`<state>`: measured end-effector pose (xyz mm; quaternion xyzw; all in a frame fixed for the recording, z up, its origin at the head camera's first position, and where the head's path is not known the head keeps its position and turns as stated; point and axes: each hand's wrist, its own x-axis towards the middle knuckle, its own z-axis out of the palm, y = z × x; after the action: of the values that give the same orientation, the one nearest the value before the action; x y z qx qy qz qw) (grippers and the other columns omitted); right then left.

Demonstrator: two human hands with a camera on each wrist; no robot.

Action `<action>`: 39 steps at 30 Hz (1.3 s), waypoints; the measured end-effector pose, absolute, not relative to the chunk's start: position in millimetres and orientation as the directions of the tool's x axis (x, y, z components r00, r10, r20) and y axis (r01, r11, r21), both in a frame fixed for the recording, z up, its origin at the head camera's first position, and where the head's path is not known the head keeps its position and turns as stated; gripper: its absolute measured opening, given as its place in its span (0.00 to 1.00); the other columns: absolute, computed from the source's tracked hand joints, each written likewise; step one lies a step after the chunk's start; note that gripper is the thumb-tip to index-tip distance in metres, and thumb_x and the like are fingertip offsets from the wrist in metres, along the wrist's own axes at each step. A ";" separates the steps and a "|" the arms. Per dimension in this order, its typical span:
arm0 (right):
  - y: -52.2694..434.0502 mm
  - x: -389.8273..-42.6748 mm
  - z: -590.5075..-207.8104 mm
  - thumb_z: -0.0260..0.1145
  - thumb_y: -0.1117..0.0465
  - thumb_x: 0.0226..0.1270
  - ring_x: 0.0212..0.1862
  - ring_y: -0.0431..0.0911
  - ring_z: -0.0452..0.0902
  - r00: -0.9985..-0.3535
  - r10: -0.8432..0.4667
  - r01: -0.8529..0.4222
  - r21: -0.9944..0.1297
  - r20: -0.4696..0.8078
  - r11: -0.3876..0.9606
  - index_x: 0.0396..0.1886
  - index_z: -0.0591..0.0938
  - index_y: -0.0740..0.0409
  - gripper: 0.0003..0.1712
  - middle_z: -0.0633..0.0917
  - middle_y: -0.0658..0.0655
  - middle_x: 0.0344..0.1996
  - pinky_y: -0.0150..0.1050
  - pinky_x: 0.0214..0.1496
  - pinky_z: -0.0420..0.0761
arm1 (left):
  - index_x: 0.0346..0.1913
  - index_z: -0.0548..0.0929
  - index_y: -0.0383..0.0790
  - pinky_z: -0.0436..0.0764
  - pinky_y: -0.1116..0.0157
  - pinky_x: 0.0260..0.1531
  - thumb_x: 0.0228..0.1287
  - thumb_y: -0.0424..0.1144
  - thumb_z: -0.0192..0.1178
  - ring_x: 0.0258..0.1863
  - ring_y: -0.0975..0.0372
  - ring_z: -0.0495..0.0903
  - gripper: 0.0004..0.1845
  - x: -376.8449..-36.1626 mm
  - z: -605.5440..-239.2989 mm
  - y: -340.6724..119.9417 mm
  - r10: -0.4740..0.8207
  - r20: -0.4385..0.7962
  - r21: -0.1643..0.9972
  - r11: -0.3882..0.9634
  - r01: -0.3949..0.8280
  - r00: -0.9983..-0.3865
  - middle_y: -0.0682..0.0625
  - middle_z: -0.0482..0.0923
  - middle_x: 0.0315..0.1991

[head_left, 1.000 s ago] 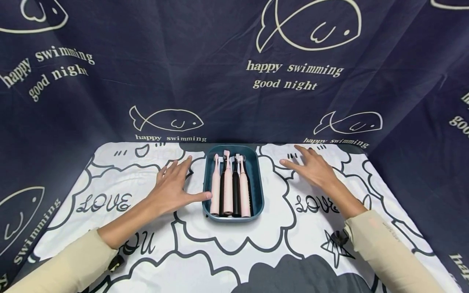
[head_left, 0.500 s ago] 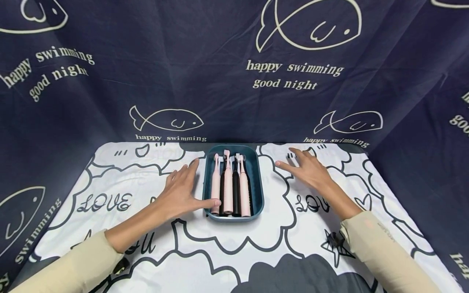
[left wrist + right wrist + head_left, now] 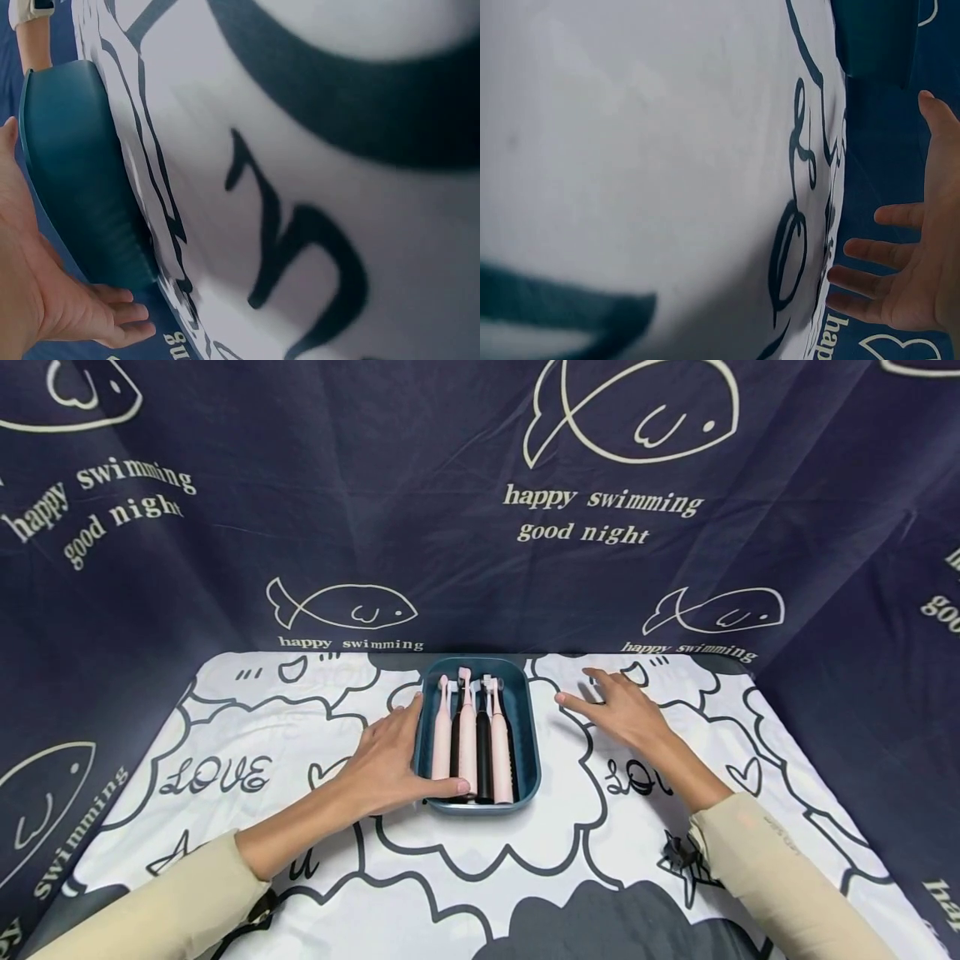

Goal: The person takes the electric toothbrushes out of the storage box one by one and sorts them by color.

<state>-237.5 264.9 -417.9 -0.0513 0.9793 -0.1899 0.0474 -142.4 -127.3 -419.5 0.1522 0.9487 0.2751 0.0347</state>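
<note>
Both hands have drawn closer to the teal tray (image 3: pixel 525 752) since the earlier frames; the left hand (image 3: pixel 390 764) has slid up against its left wall, the right hand (image 3: pixel 618 710) has shifted a little toward its right side.

From the head view, the tray sits at the middle back of the tabletop (image 3: pixel 247 752), on a white cloth with cartoon print; inside it pink toothbrushes (image 3: pixel 467 739) and black toothbrushes (image 3: pixel 483 752) lie side by side; the left hand lies flat with fingers straight along the tray's left wall, thumb reaching its near rim; the right hand rests spread wide, apart from the tray.

At the left wrist, the left hand (image 3: pixel 37 300) touches the tray (image 3: pixel 75 180), fingers relaxed.

At the right wrist, the right hand (image 3: pixel 915 277) shows fingers splayed, holding nothing; the tray (image 3: pixel 874 37) stands clear of it.
</note>
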 end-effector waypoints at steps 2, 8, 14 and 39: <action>263.0 -236.4 -418.0 0.54 0.11 0.72 0.84 0.73 0.66 -0.990 -0.121 -0.086 -0.382 -0.068 0.920 0.91 0.65 0.52 0.66 0.69 0.75 0.85 0.79 0.78 0.70 | 0.94 0.43 0.39 0.61 0.32 0.85 0.49 0.86 0.73 0.89 0.38 0.61 0.85 -142.7 -420.9 -125.1 0.315 0.034 0.538 0.794 0.283 -0.949 0.35 0.58 0.91; 259.3 -234.0 -418.0 0.55 0.12 0.72 0.85 0.73 0.65 -0.989 -0.132 -0.097 -0.392 -0.063 0.915 0.91 0.66 0.52 0.65 0.68 0.74 0.86 0.79 0.79 0.69 | 0.94 0.40 0.39 0.68 0.35 0.84 0.48 0.87 0.73 0.89 0.39 0.63 0.86 -142.8 -424.6 -120.0 0.318 0.014 0.581 0.769 0.267 -0.948 0.36 0.55 0.92; 255.9 -233.5 -417.5 0.55 0.12 0.73 0.83 0.74 0.67 -0.989 -0.142 -0.111 -0.386 -0.051 0.916 0.91 0.66 0.53 0.64 0.69 0.74 0.84 0.78 0.78 0.71 | 0.95 0.37 0.42 0.69 0.34 0.83 0.44 0.88 0.75 0.88 0.37 0.63 0.89 -141.3 -426.2 -117.4 0.302 -0.021 0.601 0.766 0.230 -0.953 0.37 0.54 0.93; 246.2 -225.5 -412.9 0.59 0.15 0.74 0.80 0.69 0.74 -0.986 -0.167 -0.154 -0.420 0.004 0.894 0.89 0.70 0.52 0.60 0.75 0.70 0.82 0.75 0.76 0.75 | 0.94 0.38 0.40 0.85 0.39 0.66 0.31 0.93 0.75 0.60 0.42 0.88 0.97 -140.5 -424.7 -117.2 0.311 -0.015 0.488 0.832 0.265 -0.950 0.28 0.83 0.66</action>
<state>-225.5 246.2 -412.9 -0.0825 0.9731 -0.2144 0.0160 -140.5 -117.2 -424.7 0.1507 0.9558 0.2480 0.0470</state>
